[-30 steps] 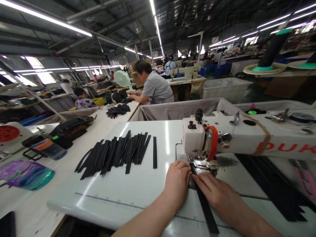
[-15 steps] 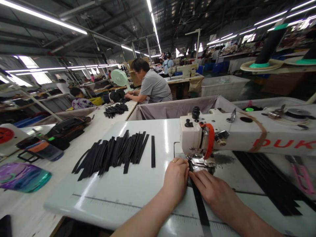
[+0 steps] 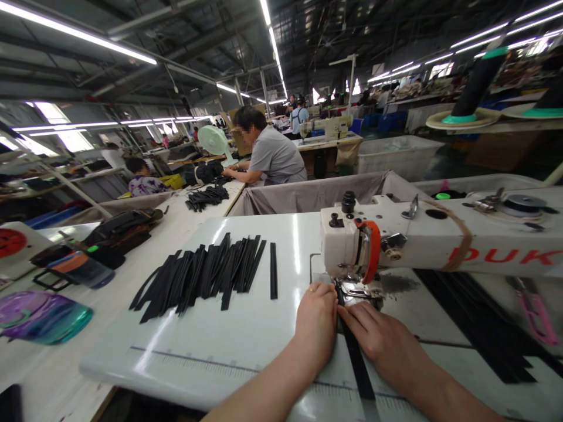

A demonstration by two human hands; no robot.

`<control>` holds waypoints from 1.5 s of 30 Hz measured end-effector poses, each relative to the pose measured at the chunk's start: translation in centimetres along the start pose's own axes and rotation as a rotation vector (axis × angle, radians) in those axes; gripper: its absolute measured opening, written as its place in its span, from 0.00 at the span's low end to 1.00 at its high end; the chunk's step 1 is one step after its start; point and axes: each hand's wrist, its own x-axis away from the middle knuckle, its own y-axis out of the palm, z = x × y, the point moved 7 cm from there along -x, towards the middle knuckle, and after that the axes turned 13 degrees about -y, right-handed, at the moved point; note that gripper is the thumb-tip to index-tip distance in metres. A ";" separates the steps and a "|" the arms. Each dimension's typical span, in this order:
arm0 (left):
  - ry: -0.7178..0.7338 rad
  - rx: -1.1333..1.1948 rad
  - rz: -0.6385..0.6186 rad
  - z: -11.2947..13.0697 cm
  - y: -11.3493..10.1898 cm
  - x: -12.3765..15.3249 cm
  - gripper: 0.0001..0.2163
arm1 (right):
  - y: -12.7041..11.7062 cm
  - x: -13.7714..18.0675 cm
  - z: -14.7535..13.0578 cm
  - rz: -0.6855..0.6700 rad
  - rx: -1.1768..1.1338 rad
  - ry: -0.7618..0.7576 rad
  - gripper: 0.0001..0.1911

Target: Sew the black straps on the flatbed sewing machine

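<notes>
A long black fabric strip (image 3: 357,364) runs from the front of the table up under the presser foot of a white sewing machine (image 3: 347,237). My left hand (image 3: 315,316) is closed at the strip's left edge, its fingertips bent down close to the foot. From the right, my right hand (image 3: 373,331) pinches the same strip just in front of the foot, fingers pressed together. The strip's far end is hidden under the machine head. Left of my hands lies a pile of short black strips (image 3: 202,272), with a single strip (image 3: 273,271) apart from it.
Longer black strips (image 3: 479,328) and pink-handled scissors (image 3: 534,313) lie under the machine arm. At the left are a purple-teal bottle (image 3: 44,316) and a cup (image 3: 81,269). Across the table a person in grey (image 3: 279,152) works beside a fan (image 3: 214,140); thread cones (image 3: 475,88) stand at right.
Almost nothing differs. The view has shifted very slightly, and both hands stay at the strip in front of the presser foot.
</notes>
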 end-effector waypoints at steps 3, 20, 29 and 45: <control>0.012 -0.047 -0.010 -0.1 0.6 -0.2 0.12 | 0.0 -0.1 0.1 0.001 -0.019 0.008 0.16; -0.010 -0.115 -0.011 0.3 0.3 -0.3 0.12 | 0.7 0.1 0.5 -0.032 -0.060 0.053 0.15; -0.038 -0.098 -0.002 0.4 0.2 -0.3 0.10 | 0.9 0.2 0.8 -0.034 -0.111 0.068 0.16; -0.022 -0.126 -0.009 0.0 0.8 -0.5 0.12 | 1.1 0.4 1.6 -0.012 -0.148 0.133 0.16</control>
